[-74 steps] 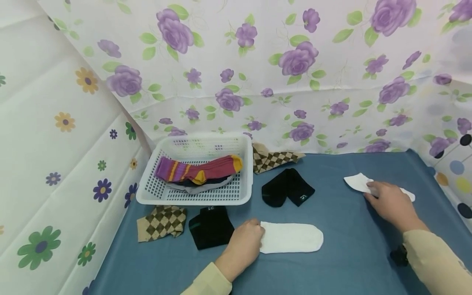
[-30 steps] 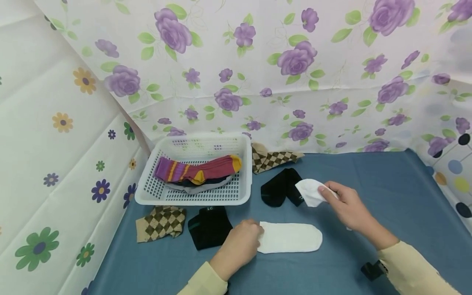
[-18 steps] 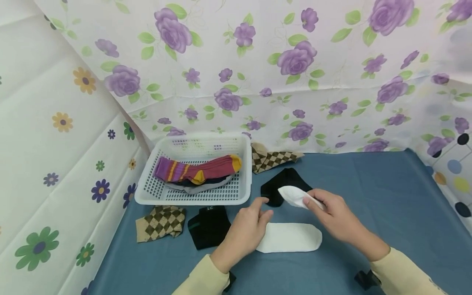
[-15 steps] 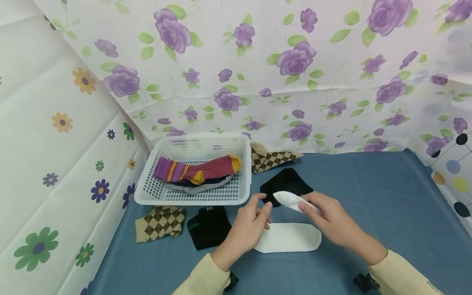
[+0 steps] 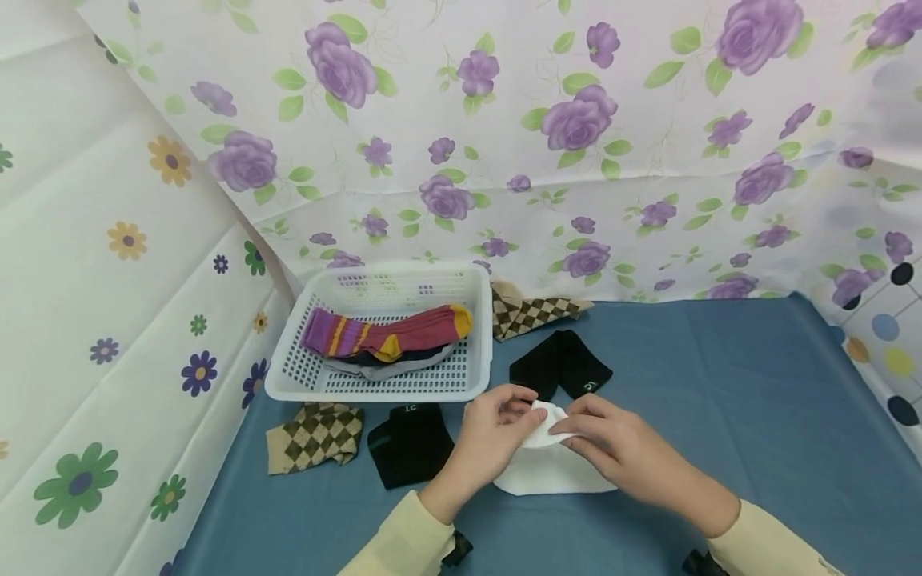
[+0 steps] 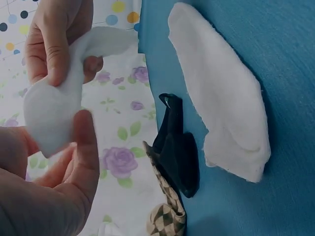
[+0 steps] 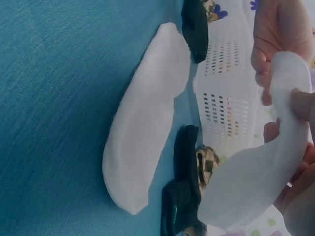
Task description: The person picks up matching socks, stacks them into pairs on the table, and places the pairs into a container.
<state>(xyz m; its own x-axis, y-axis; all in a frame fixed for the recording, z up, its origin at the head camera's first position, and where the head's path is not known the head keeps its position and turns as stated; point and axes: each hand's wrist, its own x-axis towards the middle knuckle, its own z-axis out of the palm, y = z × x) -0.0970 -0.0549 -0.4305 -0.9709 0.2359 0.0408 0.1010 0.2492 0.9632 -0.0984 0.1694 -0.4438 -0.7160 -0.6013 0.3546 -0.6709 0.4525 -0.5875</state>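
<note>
A white ankle sock [image 5: 540, 434] is held up between both hands at the middle front. My left hand [image 5: 484, 438] pinches one end of it between thumb and fingers. The right hand [image 5: 625, 446] grips it further along, thumb on top, as the left wrist view also shows. Beneath, a second white sock [image 7: 147, 113] lies flat on the blue cloth, partly hidden by the hands in the head view. To the left of my left hand lies a folded black sock [image 5: 410, 448]; another black sock [image 5: 560, 364] lies bent just beyond the hands.
A white plastic basket [image 5: 378, 397] stands at the back left, holding a purple-and-red striped sock [image 5: 389, 332] over grey and dark ones. One checked sock [image 5: 317, 436] lies before it, another checked sock [image 5: 533, 314] to its right. Flowered sheeting [image 5: 446, 144] rises behind.
My right hand has picked up the white sock from the far right and brought it left to the middle. The left hand has left the flat white sock and taken the lifted one's end.
</note>
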